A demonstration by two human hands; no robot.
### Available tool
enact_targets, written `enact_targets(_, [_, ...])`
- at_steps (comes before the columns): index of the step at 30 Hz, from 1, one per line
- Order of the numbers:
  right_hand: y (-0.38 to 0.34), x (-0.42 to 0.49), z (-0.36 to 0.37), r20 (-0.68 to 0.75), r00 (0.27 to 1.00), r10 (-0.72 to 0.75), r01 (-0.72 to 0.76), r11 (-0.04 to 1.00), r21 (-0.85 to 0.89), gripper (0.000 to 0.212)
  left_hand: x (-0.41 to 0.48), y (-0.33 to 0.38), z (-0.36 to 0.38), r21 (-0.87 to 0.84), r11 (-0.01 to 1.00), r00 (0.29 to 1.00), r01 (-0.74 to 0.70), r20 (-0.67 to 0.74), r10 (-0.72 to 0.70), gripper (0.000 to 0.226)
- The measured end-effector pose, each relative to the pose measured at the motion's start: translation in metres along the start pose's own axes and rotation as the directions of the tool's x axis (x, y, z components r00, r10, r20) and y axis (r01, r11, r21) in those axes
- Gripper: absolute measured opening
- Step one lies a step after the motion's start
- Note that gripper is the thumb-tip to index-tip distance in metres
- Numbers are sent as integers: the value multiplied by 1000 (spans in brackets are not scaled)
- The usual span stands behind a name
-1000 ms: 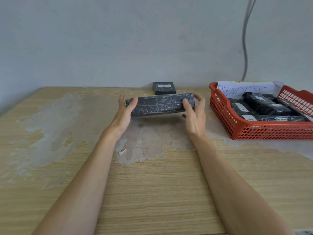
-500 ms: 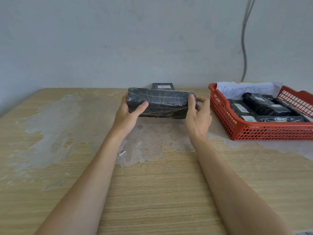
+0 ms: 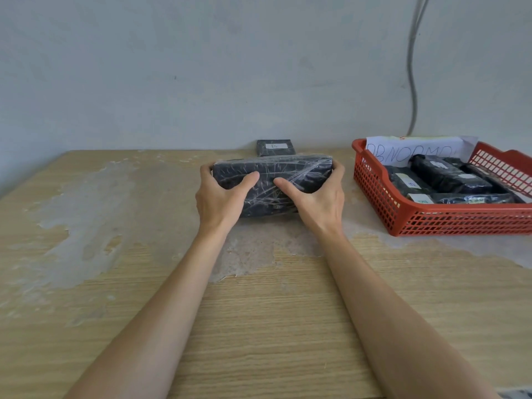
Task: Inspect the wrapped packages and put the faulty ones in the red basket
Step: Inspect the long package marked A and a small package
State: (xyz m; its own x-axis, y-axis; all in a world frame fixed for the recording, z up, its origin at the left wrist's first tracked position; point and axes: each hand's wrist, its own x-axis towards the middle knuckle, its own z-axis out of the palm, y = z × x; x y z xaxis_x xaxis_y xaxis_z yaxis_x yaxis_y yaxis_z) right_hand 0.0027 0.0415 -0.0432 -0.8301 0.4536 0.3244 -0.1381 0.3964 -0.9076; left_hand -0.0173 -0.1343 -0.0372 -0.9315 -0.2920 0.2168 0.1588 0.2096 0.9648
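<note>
Dark film-wrapped package (image 3: 276,180) gripped at both ends by left hand (image 3: 220,200) and right hand (image 3: 319,201), thumbs pressed on near face; held mid-table, left of red basket (image 3: 374,194). Several packages already laid in basket. One small labelled package (image 3: 275,147) left by wall. Inspection judged near end.

We see a plain packing or sorting workroom: a worn wooden bench (image 3: 259,326), a bare grey wall (image 3: 201,67), a red basket (image 3: 431,223) with wrapped packages (image 3: 449,177).
</note>
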Motion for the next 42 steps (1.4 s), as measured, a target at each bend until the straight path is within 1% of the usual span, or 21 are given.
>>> enact_targets(3, [1, 2, 0, -3, 1000, -6, 6, 997, -78, 115, 3, -2, -4, 28, 1000, 993, 2, 115, -5, 83])
enact_targets(5, [3, 4, -1, 9, 1000, -24, 24, 996, -85, 111, 5, -3, -6, 48, 999, 988, -16, 156, 8, 92])
enact_targets(8, [4, 6, -2, 58, 998, -37, 43, 992, -120, 110, 8, -5, -10, 23, 1000, 988, -8, 151, 5, 93])
enact_targets(11, [2, 4, -1, 36, 998, -46, 49, 993, -109, 110, 13, -9, -17, 27, 998, 974, -57, 220, 50, 97])
enact_targets(13, [1, 3, -3, 28, 998, -55, 56, 997, -50, 95, 15, -9, -19, 29, 998, 970, -62, 237, 53, 96])
enact_targets(15, [-1, 3, -4, 26, 999, -26, 25, 999, 27, 70, 17, -10, -19, 53, 997, 972, -53, 231, 40, 95])
enact_targets(17, [-1, 4, -6, 23, 1000, 14, -15, 998, 63, 57, 17, -11, -19, 72, 996, 967, -59, 251, 39, 89])
enact_targets(19, [-2, 4, -7, 20, 999, 34, -36, 994, 108, 51, 17, -11, -18, 34, 998, 966, -48, 255, 38, 70])
enact_targets(21, [0, 5, -6, -14, 999, 52, -49, 989, 142, 37, 17, -10, -16, -4, 1000, 975, -17, 223, 17, 50])
enact_targets(23, [-1, 7, -5, -50, 994, 99, -88, 979, 184, 28, 18, -11, -15, 1, 1000, 975, -17, 220, 17, 41])
enact_targets(25, [1, 9, -6, -51, 992, 117, -105, 976, 193, 28, 18, -13, -13, -36, 999, 975, -7, 221, 15, 35])
enact_targets(27, [1, 9, -7, -30, 995, 92, -85, 980, 180, 34, 18, -13, -10, -81, 997, 983, 21, 182, -6, 26])
enact_targets(29, [1, 8, -9, 56, 997, 62, -70, 984, 163, 50, 21, -13, -8, -99, 993, 991, 62, 123, -50, 10])
enact_targets(31, [1, 7, -9, 155, 987, 35, -52, 993, 103, 74, 23, -14, -9, -100, 989, 991, 113, 82, -105, 19])
enact_targets(32, [1, 7, -8, 178, 984, 27, -42, 996, 80, 81, 23, -12, -11, -99, 987, 990, 125, 75, -118, 20])
enact_targets(33, [1, 7, -8, 182, 983, 20, -35, 996, 80, 82, 26, -15, -14, -98, 987, 989, 129, 87, -121, 10])
enact_targets(34, [1, 7, -8, 174, 985, 13, -29, 995, 90, 79, 27, -14, -18, -92, 986, 985, 139, 119, -128, 14])
enact_targets(36, [2, 7, -9, 152, 988, 2, -18, 994, 104, 71, 27, -14, -23, -38, 993, 976, 115, 188, -106, 69])
enact_targets(37, [3, 8, -10, 157, 988, 4, -22, 993, 113, 70, 28, -15, -23, -19, 994, 976, 106, 192, -100, 82])
enact_targets(40, [4, 10, -11, 201, 980, -8, -14, 994, 107, 86, 26, -17, -21, -25, 996, 982, 88, 170, -82, 82])
enact_targets(42, [5, 12, -11, 202, 979, -1, -19, 995, 97, 92, 26, -18, -23, 18, 998, 980, 57, 188, -59, 94])
